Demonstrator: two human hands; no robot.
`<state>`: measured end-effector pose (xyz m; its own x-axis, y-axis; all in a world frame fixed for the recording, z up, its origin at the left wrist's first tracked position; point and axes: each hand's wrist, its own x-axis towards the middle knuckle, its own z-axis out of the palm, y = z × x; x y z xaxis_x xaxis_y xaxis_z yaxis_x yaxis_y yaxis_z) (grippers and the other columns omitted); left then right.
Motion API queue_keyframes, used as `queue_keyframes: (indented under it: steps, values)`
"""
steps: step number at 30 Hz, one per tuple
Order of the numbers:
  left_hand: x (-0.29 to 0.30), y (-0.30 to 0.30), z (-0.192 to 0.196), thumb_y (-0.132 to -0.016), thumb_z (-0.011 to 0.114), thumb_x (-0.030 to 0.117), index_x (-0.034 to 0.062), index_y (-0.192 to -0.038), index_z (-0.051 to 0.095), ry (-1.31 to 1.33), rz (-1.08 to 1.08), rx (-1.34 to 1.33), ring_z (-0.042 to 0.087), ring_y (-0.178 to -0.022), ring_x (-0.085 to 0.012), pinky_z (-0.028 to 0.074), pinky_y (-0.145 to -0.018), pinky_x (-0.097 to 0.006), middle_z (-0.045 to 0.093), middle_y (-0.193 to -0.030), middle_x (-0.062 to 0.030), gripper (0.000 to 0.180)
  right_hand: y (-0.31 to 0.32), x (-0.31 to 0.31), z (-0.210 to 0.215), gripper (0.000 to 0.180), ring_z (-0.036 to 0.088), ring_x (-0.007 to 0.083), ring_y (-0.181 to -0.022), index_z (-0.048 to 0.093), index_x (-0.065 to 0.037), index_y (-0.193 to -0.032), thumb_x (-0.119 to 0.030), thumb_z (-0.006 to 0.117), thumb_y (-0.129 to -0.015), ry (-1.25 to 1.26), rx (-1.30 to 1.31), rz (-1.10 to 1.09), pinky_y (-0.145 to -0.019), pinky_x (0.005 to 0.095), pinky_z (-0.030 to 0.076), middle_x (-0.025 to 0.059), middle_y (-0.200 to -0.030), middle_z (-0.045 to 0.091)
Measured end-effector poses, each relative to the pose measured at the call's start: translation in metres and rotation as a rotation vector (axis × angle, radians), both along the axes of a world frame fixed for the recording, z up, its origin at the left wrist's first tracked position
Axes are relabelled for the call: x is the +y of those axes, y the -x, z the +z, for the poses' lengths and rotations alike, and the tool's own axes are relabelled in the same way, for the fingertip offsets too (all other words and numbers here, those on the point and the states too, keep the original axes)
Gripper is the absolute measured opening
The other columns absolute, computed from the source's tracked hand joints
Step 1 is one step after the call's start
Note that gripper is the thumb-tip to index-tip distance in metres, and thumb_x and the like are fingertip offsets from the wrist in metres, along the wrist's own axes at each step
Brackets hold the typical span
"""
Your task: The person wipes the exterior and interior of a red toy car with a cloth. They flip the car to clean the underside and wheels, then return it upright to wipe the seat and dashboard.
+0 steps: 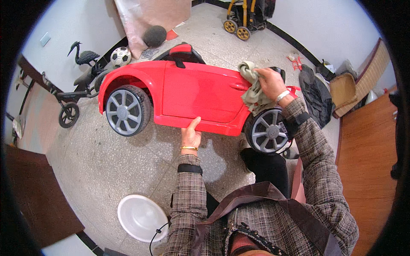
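Observation:
A red ride-on toy car [200, 91] with grey-spoked black wheels is held up in front of me, its side turned toward me. My left hand [191, 137] grips the lower edge of its body between the two wheels, thumb lying on the red side panel. At the car's right end my right hand [272, 84] is closed on a crumpled grey-green cloth [256, 91]. The cloth lies against the red bodywork above the right wheel [270, 130] and hangs down toward it. My right fingertips are partly hidden by the cloth.
A white basin [142, 217] stands on the speckled floor at lower left. Beyond the car are a football [121, 56], a dark bird figure [84, 57] and a yellow-wheeled stroller [243, 19]. A black bag [315, 94] and a wooden panel [367, 175] are at right.

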<state>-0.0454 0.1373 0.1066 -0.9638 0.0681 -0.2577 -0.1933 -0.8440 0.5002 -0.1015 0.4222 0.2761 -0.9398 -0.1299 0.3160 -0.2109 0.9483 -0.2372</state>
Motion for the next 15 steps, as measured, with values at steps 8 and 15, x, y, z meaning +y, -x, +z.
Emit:
queue_keyframes:
  steps: [8,15]
  values:
    - [0.004,-0.001,-0.004,-0.081,0.059,-0.011,0.0086,-0.129,0.047,-0.008,0.030,0.002,0.057,-0.110,-0.0244,0.050,-0.093,-0.042,0.057,-0.122,-0.0076,0.053,0.025,-0.081,-0.010,0.036,0.062,0.0335,-0.095,0.061,-0.006,-0.115,-0.001,0.057,-0.080,0.310,0.190,0.320,-0.083,0.0379,0.050,0.0177,-0.103,0.063]
    - [0.004,0.000,-0.005,-0.081,0.060,-0.009,0.0063,-0.123,0.050,-0.028,0.015,0.032,0.060,-0.105,-0.0240,0.051,-0.091,-0.041,0.060,-0.116,-0.0091,0.046,0.051,-0.205,-0.026,0.047,0.053,0.0390,-0.106,0.054,-0.006,-0.120,-0.005,0.063,-0.073,0.112,0.308,0.601,-0.092,0.0442,0.045,0.0210,-0.118,0.053]
